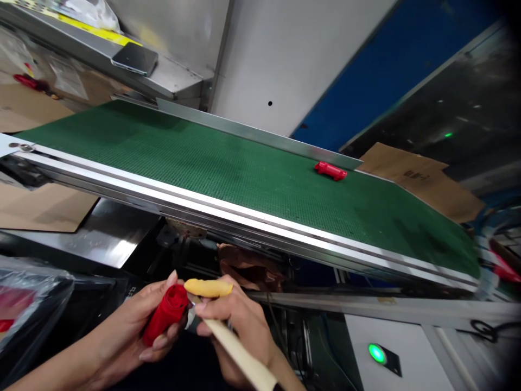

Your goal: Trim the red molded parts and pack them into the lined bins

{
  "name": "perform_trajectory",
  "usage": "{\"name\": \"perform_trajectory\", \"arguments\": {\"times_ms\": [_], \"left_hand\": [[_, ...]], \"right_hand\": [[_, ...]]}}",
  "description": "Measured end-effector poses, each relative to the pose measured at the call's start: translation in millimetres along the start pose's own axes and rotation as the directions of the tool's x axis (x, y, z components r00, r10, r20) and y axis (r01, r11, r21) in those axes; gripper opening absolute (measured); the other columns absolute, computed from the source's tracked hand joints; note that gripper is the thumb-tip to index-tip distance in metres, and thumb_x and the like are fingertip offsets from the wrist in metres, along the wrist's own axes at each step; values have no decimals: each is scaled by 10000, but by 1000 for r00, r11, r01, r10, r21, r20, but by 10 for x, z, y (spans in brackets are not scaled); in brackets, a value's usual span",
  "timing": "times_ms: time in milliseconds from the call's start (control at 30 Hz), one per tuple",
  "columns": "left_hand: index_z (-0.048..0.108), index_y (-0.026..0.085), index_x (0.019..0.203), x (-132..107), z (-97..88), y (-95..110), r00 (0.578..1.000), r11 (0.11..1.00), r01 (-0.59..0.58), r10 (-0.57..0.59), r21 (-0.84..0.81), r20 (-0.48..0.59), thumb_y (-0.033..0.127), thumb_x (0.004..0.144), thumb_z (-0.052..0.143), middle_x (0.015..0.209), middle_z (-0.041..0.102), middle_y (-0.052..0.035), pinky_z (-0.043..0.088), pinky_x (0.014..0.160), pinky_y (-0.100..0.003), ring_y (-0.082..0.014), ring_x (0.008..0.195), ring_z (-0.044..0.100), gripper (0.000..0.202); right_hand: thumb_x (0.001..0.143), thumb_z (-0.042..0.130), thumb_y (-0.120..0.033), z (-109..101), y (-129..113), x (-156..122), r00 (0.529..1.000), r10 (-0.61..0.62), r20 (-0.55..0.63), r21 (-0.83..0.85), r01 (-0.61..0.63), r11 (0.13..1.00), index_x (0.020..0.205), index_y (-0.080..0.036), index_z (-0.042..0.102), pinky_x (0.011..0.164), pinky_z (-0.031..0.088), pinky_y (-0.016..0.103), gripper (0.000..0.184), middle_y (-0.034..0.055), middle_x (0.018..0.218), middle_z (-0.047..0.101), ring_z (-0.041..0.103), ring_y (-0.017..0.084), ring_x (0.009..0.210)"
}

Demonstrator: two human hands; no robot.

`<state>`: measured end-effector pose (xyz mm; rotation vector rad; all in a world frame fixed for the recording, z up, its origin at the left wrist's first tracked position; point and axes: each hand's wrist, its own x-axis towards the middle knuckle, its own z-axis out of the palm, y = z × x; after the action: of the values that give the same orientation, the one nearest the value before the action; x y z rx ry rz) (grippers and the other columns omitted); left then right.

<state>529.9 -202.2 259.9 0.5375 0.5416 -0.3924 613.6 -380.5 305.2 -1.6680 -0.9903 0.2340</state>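
- Left hand (132, 320), lower left of centre: fingers wrapped round a red cylindrical part (163, 320), its hollow end facing up.
- Right hand (246, 320), bottom centre: gripping a pale-handled tool (240, 353), a yellow finger cover (207, 288) beside the part's end; whether the tool touches it, I cannot tell.
- Right of centre: a second red piece (330, 171) on the green conveyor belt (220, 163).
- Upper left: a phone (135, 58).

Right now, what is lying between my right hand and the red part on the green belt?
From the right hand to the red part, the head view shows brown crumpled material, the metal rail, then green belt.
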Motion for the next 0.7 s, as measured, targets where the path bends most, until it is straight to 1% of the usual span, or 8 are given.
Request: {"name": "perform_trajectory", "arguments": {"times_ms": [67, 167, 267, 333, 433, 500, 533, 700], "left_hand": [[703, 146, 784, 2, 8, -3, 998, 994, -50, 47, 96, 33, 639, 835, 764, 532, 594, -27, 221, 372, -147, -50, 392, 369, 499], [702, 144, 815, 2, -5, -14, 991, 966, -136, 130, 221, 41, 656, 851, 733, 593, 634, -45, 242, 402, -158, -65, 429, 421, 514], [689, 157, 853, -1, -33, -1, 978, 930, -203, 206, 306, 22, 675, 897, 660, 609, 635, -35, 270, 429, -168, -74, 452, 432, 520], [688, 160, 883, -6, -39, 27, 968, 906, -240, 249, 349, 20, 666, 925, 624, 647, 656, -45, 305, 449, -175, -86, 482, 449, 511], [688, 162, 906, -10, -38, 76, 958, 876, -274, 286, 397, 32, 669, 928, 611, 663, 668, -59, 353, 479, -197, -113, 524, 475, 513], [691, 166, 917, -8, -48, 90, 949, 846, -300, 313, 441, 45, 636, 960, 583, 685, 663, -57, 372, 506, -209, -126, 563, 484, 485], [697, 170, 925, -6, -57, 90, 942, 825, -316, 330, 468, 53, 615, 975, 574, 692, 648, -47, 376, 519, -213, -129, 583, 482, 465], [738, 193, 924, -7, -84, 74, 901, 672, -357, 432, 649, 47, 552, 977, 618, 749, 606, -23, 377, 578, -219, -136, 664, 477, 382]], "right_hand": [[970, 716, -278, 66, -20, 11, 989, 126, -73, 253, -104, 962, 1043, -238, 678, 791, 627, 343, 91, 62, 956, 771, 744, 202, 849], [926, 764, -517, 117, -31, -23, 944, 322, 66, 644, -287, 709, 967, -209, 610, 601, 608, 277, 347, 61, 832, 757, 711, 164, 630], [883, 697, -712, 16, -27, -89, 956, 182, 229, 768, -293, 569, 786, -229, 520, 415, 487, 194, 524, 13, 668, 700, 588, 112, 435], [953, 629, -669, -104, -29, -99, 961, 150, 234, 694, -273, 667, 777, -229, 540, 405, 464, 184, 482, 2, 667, 696, 571, 102, 425], [1037, 612, -379, -209, -46, -27, 963, 269, -4, 187, -264, 946, 953, -217, 690, 596, 544, 228, 199, 24, 805, 718, 653, 126, 633], [1002, 668, -265, -179, -67, 41, 969, 214, -127, -114, -229, 967, 1033, -219, 749, 737, 540, 252, 98, 30, 869, 719, 668, 147, 787], [981, 701, -249, -141, -78, 68, 975, 184, -121, -174, -203, 964, 1062, -222, 762, 775, 531, 255, 105, 28, 894, 724, 667, 152, 829], [987, 670, -194, 68, -114, 88, 989, 146, -25, -241, -148, 959, 1050, -203, 767, 709, 487, 247, 116, 19, 867, 688, 628, 135, 773]]}}
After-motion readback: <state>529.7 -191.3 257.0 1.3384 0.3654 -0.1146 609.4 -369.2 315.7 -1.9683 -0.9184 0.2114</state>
